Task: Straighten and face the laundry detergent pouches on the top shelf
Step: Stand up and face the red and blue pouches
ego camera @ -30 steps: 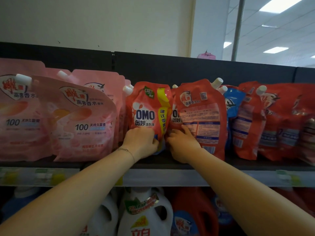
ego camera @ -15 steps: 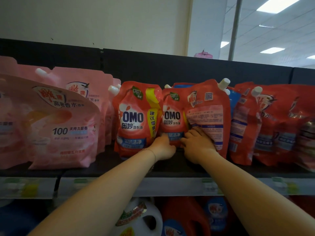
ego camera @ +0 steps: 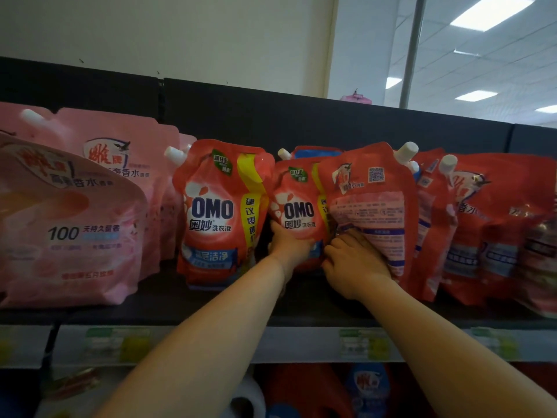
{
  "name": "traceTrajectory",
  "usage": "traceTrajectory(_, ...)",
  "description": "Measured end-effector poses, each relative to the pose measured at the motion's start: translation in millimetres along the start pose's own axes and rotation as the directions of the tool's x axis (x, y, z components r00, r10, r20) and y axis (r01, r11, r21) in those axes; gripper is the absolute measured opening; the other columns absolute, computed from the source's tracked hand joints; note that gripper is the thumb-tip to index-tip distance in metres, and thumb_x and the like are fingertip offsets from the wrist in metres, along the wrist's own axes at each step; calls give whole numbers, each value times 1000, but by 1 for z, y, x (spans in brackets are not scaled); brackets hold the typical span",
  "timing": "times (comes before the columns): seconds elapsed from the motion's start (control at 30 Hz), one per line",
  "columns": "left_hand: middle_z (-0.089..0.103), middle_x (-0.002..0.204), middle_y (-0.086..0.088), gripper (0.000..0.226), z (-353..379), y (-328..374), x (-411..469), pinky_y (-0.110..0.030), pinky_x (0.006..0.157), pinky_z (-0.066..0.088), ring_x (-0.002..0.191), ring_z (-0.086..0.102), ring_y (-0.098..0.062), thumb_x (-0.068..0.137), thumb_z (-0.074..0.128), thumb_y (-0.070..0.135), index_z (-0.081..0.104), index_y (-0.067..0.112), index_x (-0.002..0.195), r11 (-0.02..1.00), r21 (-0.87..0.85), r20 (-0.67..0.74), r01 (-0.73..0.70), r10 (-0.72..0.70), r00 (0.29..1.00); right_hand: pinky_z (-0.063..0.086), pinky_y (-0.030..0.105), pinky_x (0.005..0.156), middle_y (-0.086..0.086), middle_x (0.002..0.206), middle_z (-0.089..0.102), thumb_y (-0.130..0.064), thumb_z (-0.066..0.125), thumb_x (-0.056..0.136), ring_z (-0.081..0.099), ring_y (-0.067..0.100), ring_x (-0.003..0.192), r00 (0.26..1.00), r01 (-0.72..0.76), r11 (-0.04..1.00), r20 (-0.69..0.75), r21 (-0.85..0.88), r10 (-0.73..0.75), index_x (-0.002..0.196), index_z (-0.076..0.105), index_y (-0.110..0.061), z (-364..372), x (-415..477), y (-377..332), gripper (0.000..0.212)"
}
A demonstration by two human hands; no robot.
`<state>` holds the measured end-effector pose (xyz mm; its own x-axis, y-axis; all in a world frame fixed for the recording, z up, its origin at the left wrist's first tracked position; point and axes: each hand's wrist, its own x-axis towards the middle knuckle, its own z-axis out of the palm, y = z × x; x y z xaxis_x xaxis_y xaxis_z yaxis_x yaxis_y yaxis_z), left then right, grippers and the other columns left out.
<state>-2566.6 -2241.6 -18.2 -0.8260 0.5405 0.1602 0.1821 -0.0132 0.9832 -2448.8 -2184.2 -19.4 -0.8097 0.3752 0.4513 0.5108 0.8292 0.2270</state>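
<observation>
Dark top shelf (ego camera: 180,303), left hand (ego camera: 290,246) gripping half-covered OMO pouch (ego camera: 297,211), right hand (ego camera: 355,263) gripping back-facing red pouch (ego camera: 372,203)

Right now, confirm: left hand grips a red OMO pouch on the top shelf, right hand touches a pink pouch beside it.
Wrong colour: in the head view the right hand touches a red pouch, back label out, beside that OMO pouch. The rest stands.

A red pouch (ego camera: 223,212) left of the left hand's fingers (ego camera: 277,233) reads "OMO 奥妙 洗衣液", with a yellow strip (ego camera: 250,188) beginning "建议零". The second red pouch (ego camera: 297,206), just above those fingers, repeats "OMO 奥妙 洗衣液". Far to their left, a pink pouch (ego camera: 69,230) shows "100 天持久留香". Above the right hand's fingers (ego camera: 352,241), a reversed pouch (ego camera: 370,200) bears a QR code (ego camera: 376,174); its small print is unreadable.
</observation>
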Motion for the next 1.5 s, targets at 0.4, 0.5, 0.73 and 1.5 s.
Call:
traceTrajectory(0.4, 59, 126, -5, 53, 5, 3, -34, -40, 93, 49, 111, 57, -30, 89, 58, 27, 35, 31, 137, 878, 382, -35, -288, 325, 945, 7, 33, 116, 3, 136, 49, -36, 37, 96, 28, 21, 134, 999, 13, 1000, -49, -8, -14, 132, 49, -12, 3, -1, -4, 45)
traceTrajectory(0.5, 45, 133, -12, 51, 7, 12, -37, -46, 97, 43, 120, 44, -35, 93, 51, 29, 34, 33, 141, 676, 623, 71, -394, 453, 888, 3, 31, 116, 1, 143, 44, -38, 38, 97, 26, 20, 136, 998, 37, 999, -45, -15, -38, 143, 37, -14, -1, -3, -6, 53)
traceTrajectory(0.73, 43, 140, -6, 53, 2, 6, -40, -43, 108, 38, 128, 45, -31, 86, 60, 11, 46, 26, 134, 839, 297, 10, -456, 475, 880, 5, 31, 115, 2, 137, 48, -38, 38, 97, 27, 21, 134, 998, 62, 998, -20, -8, -62, 138, 44, -13, -5, -6, -8, 49)
traceTrajectory(1.5, 54, 126, -4, 84, -186, 4, -87, -40, 94, 53, 112, 59, -11, 69, 80, -3, 21, 23, 123, 800, 113, 68, -590, 586, 808, 30, 51, 112, 4, 159, 5, -9, 59, 76, 19, 31, 143, 977, 11, 700, -155, 715, 143, 149, -15, -27, -28, -13, -104, 105)
